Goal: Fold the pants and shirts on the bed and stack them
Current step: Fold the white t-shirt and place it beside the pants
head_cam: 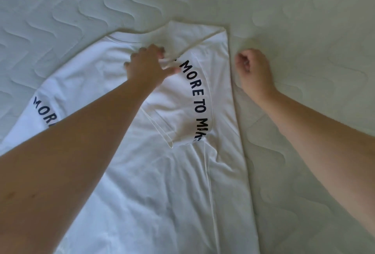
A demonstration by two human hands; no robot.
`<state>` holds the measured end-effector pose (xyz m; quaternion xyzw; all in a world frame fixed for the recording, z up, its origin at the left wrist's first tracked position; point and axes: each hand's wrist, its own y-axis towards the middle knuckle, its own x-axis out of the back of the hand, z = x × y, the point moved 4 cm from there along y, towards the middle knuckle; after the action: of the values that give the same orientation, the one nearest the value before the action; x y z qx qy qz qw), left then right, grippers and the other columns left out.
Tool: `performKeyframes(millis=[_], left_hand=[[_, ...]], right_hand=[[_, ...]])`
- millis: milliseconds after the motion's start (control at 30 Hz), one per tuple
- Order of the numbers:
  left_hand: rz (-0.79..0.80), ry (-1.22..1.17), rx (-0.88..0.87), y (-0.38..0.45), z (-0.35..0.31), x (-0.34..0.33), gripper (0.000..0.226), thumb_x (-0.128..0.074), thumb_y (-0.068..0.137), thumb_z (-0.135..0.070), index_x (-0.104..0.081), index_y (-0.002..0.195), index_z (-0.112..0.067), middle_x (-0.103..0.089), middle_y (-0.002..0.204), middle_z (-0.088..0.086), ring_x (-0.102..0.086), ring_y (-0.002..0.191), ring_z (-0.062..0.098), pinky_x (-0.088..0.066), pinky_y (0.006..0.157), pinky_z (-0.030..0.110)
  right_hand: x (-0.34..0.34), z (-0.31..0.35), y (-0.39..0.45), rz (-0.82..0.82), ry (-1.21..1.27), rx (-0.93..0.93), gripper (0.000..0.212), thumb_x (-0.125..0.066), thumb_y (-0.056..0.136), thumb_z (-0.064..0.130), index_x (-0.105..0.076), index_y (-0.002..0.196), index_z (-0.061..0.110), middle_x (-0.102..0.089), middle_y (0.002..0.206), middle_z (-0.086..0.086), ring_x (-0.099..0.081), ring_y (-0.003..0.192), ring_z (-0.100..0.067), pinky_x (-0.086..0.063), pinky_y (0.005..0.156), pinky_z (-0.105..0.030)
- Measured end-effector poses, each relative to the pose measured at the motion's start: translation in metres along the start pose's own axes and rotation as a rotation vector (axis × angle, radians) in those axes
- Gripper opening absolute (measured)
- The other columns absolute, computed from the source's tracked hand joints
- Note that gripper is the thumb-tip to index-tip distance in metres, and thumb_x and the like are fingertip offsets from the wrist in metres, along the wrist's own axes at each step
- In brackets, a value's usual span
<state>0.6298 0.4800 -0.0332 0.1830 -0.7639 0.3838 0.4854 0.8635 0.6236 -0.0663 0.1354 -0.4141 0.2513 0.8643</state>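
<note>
Left hand [147, 65] is pinching the one white shirt [154, 182] by its sleeve, right hand [253, 67] is curling empty over open bed [304, 20].

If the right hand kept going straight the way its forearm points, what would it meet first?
Probably only the pale quilted mattress cover. The right hand lies just right of the white printed T-shirt, fingers curled, empty; nothing else shows ahead.

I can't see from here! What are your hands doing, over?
Left hand pinching folded sleeve of white shirt. Right hand fisted, empty, on bed. Nothing blocking.
</note>
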Motion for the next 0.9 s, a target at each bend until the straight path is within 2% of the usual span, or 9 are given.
performKeyframes(millis=[133,300,400,467,567,600,700,800,900], left_hand=[[0.045,-0.106,0.118,-0.017,0.034,-0.003,0.050,-0.078,0.073,-0.059,-0.060,0.109,-0.030,-0.055,0.125,0.000,-0.046,0.122,0.027,-0.036,0.092,0.041],[0.095,-0.313,0.185,-0.036,0.042,-0.014,0.039,-0.078,0.082,-0.035,-0.054,0.112,-0.026,-0.059,0.115,-0.007,-0.056,0.115,0.025,-0.042,0.102,0.051],[0.134,-0.198,0.207,-0.049,0.041,-0.014,0.039,-0.073,0.085,-0.042,-0.056,0.114,-0.023,-0.061,0.113,-0.003,-0.056,0.109,0.026,-0.043,0.102,0.049],[0.080,-0.124,0.196,-0.059,0.036,-0.007,0.030,-0.065,0.088,-0.047,-0.059,0.105,-0.023,-0.063,0.110,0.000,-0.056,0.107,0.027,-0.042,0.097,0.041],[-0.037,-0.227,0.068,-0.084,0.018,0.009,0.019,-0.067,0.087,-0.039,-0.057,0.093,-0.024,-0.059,0.091,-0.005,-0.059,0.098,0.025,-0.046,0.083,0.034],[-0.050,-0.267,0.006,-0.094,0.008,0.013,0.016,-0.070,0.086,-0.034,-0.058,0.090,-0.024,-0.059,0.086,-0.008,-0.059,0.093,0.022,-0.045,0.079,0.031],[-0.035,-0.339,-0.162,-0.125,-0.030,0.017,0.012,-0.071,0.084,-0.020,-0.068,0.096,-0.022,-0.070,0.093,-0.006,-0.063,0.093,0.019,-0.049,0.083,0.031],[0.176,-0.334,-0.342,-0.153,-0.059,-0.002,0.032,-0.075,0.084,-0.022,-0.068,0.116,-0.022,-0.071,0.110,-0.004,-0.064,0.103,0.015,-0.046,0.092,0.028],[0.363,-0.254,-0.396,-0.170,-0.056,-0.029,0.057,-0.076,0.083,-0.041,-0.055,0.134,-0.028,-0.064,0.127,-0.009,-0.058,0.118,0.011,-0.044,0.104,0.034]], right_hand=[[0.006,0.036,-0.056,0.145,0.122,0.106,0.025,-0.049,0.096,0.006,-0.061,0.118,0.007,-0.064,0.109,-0.008,-0.059,0.096,-0.023,-0.046,0.090,-0.034],[-0.027,0.080,-0.069,0.424,0.312,-0.065,0.054,-0.037,0.094,-0.001,-0.040,0.144,0.019,-0.055,0.136,0.002,-0.053,0.120,-0.011,-0.041,0.097,-0.022],[-0.040,0.086,-0.055,0.476,0.381,-0.258,0.054,-0.035,0.098,0.007,-0.030,0.150,0.019,-0.048,0.146,0.001,-0.050,0.127,-0.015,-0.039,0.083,-0.012],[-0.043,0.085,-0.048,0.483,0.447,-0.410,0.051,-0.036,0.100,0.015,-0.030,0.150,0.021,-0.049,0.145,0.001,-0.054,0.120,-0.019,-0.045,0.093,-0.024],[-0.040,0.081,-0.040,0.495,0.641,-0.642,0.042,-0.039,0.098,0.015,-0.043,0.140,0.007,-0.049,0.141,-0.022,-0.052,0.124,-0.036,-0.045,0.106,-0.048],[-0.038,0.081,-0.040,0.502,0.720,-0.687,0.036,-0.040,0.099,0.015,-0.049,0.131,0.003,-0.050,0.140,-0.024,-0.052,0.125,-0.036,-0.046,0.104,-0.048],[-0.030,0.075,-0.040,0.506,0.924,-0.759,0.026,-0.040,0.103,0.031,-0.055,0.119,0.016,-0.062,0.131,-0.007,-0.059,0.117,-0.019,-0.055,0.086,-0.037],[-0.019,0.067,-0.036,0.437,0.936,-0.800,0.035,-0.041,0.102,0.044,-0.063,0.107,0.016,-0.071,0.105,-0.006,-0.067,0.095,-0.022,-0.055,0.081,-0.037],[-0.013,0.057,-0.031,0.418,0.588,-0.663,0.037,-0.050,0.098,0.043,-0.064,0.111,0.011,-0.069,0.111,-0.015,-0.066,0.105,-0.031,-0.052,0.097,-0.046]])
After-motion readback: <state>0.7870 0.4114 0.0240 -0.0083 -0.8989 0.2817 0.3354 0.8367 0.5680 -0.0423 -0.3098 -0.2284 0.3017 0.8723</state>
